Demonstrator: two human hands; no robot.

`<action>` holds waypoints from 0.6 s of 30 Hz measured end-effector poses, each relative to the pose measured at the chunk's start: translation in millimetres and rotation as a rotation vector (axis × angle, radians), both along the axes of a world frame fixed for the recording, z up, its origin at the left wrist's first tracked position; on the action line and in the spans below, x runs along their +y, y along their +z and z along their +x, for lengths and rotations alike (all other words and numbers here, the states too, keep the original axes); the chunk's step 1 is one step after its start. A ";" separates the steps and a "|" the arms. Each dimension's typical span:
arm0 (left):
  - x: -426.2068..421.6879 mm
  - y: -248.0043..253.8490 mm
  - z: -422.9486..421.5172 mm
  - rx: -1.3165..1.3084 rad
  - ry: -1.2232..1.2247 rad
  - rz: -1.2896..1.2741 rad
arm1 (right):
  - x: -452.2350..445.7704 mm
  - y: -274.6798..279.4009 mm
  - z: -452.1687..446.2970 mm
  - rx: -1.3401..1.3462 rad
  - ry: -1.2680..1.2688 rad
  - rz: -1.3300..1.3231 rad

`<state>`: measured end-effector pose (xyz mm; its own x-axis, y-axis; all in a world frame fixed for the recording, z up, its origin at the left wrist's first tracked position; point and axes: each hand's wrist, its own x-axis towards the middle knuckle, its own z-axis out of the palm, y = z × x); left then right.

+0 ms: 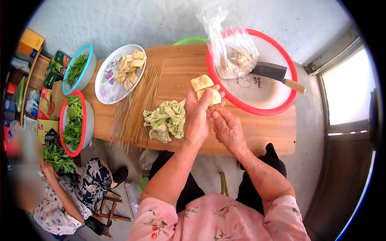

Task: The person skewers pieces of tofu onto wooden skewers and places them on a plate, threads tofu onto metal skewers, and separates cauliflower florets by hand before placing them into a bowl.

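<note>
My left hand (pixel 196 116) is closed around pale yellow tofu pieces (pixel 202 82), one above the other, in front of my chest. A thin skewer (pixel 214 107) runs up into the lower piece, and its tip seems to show by the upper one. Low on that skewer, the thumb and fingers of my right hand (pixel 228 126) pinch it. Cauliflower florets (pixel 165 119) lie in a heap just left of my left hand. Further left is a loose spread of bamboo skewers (pixel 140 102).
An oval plate (pixel 103 90) of tofu pieces stands at the back left. A red-rimmed basin (pixel 292 76) holds a bagged food and a cleaver (pixel 269 71), its handle over the rim. Basins of greens line the left, where another person (pixel 68 197) sits holding leafy greens.
</note>
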<state>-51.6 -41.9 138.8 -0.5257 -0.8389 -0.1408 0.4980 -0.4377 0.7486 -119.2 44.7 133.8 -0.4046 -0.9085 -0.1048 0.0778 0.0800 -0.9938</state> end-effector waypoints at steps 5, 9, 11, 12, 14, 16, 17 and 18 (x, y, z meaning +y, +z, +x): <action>12.1 -2.8 0.7 -0.197 0.017 0.049 | -2.1 17.7 -4.3 -0.231 -0.172 -0.004; 26.9 -15.4 4.5 -0.332 -0.120 -0.037 | -4.4 15.1 -28.1 -0.166 -0.280 -0.160; 37.6 -24.9 4.8 -0.355 -0.171 -0.062 | -5.3 14.9 -35.7 -0.160 -0.318 -0.194; 43.8 -26.7 5.7 -0.399 -0.310 -0.139 | -6.7 15.1 -37.2 -0.151 -0.382 -0.222; 55.0 -26.2 10.9 -0.445 -0.436 -0.222 | -9.4 15.9 -37.2 -0.184 -0.411 -0.237; 68.9 -18.9 14.5 -0.345 -0.471 -0.100 | -8.7 15.5 -37.1 -0.217 -0.461 -0.237; 70.9 -15.0 16.7 -0.343 -0.469 -0.104 | -9.4 14.9 -35.7 -0.215 -0.459 -0.242; 71.7 -11.2 19.8 -0.348 -0.457 -0.089 | -10.1 14.1 -34.2 -0.214 -0.459 -0.246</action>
<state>-31.8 29.8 127.6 -0.7727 -0.5540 -0.3098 -0.0090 -0.4785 0.8781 -153.5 34.6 147.8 -0.7573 -0.6521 -0.0353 0.2521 -0.2421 -0.9369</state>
